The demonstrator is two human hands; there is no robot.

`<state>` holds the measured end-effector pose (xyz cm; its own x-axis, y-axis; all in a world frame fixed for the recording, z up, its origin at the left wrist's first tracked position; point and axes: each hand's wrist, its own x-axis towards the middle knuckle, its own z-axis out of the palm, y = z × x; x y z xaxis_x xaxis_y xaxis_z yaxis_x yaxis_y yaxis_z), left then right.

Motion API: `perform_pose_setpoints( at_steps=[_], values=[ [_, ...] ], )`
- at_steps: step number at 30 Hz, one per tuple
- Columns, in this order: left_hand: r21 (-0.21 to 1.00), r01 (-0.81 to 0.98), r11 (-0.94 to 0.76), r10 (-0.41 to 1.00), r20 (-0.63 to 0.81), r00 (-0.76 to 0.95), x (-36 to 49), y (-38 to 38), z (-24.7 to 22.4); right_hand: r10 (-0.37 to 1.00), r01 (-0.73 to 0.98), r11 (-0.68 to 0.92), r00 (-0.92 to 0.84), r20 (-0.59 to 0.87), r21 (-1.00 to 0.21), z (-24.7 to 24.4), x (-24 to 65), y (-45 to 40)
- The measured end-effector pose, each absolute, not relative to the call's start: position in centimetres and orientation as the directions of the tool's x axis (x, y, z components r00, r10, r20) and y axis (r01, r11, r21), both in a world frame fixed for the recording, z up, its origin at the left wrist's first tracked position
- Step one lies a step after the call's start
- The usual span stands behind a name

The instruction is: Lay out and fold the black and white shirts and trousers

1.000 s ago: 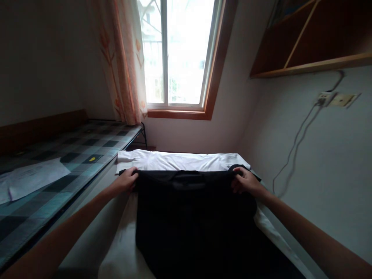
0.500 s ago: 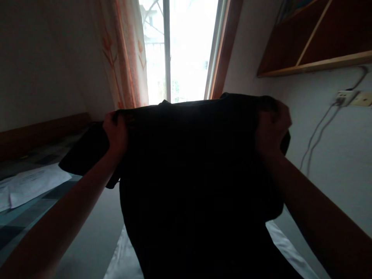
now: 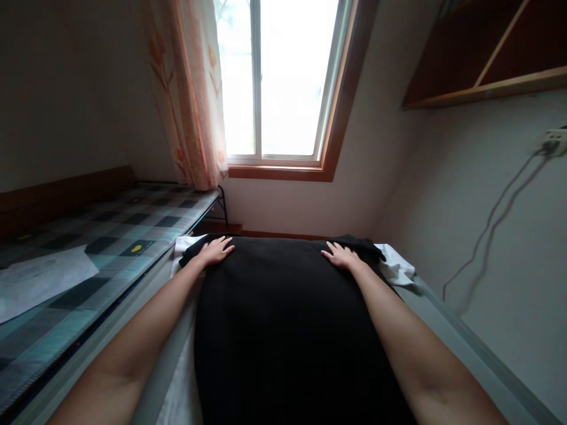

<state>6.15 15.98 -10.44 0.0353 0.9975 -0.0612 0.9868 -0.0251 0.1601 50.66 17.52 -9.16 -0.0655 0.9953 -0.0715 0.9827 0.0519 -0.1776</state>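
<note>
A black garment (image 3: 283,319) lies spread over a white cloth (image 3: 396,265) on a pale grey surface (image 3: 447,313). My left hand (image 3: 215,251) rests flat on the garment's far left part, fingers apart. On the far right part lies my right hand (image 3: 340,255), its fingers also spread and pressing on the fabric. The white cloth shows at both far corners and along the left side. The garment's near end runs out of the picture at the bottom.
On the left stands a bed with a checked mattress (image 3: 155,221) and white papers (image 3: 48,280) on it. A curtain (image 3: 195,94) hangs beside the window (image 3: 292,82). At the right are a wooden shelf (image 3: 522,82), a socket (image 3: 556,143) and a cable (image 3: 491,215).
The black garment has come down from being held up before the window and now lies flat. Both my hands have lowered, let go of its edges and opened on it.
</note>
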Motion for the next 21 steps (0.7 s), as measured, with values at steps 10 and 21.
perform_pose_setpoints(
  at_steps=[10,21],
  values=[
    [0.029,0.972,0.232,0.972,0.018,-0.232,0.0,15.4,-10.5,0.995,0.982,-0.088,0.081,0.051,0.168,-9.6,57.4,19.0],
    [0.03,0.976,0.217,0.975,0.038,-0.218,-0.4,15.3,-11.5,0.892,0.953,-0.303,0.275,0.36,0.022,-5.8,58.9,18.4]
  ],
)
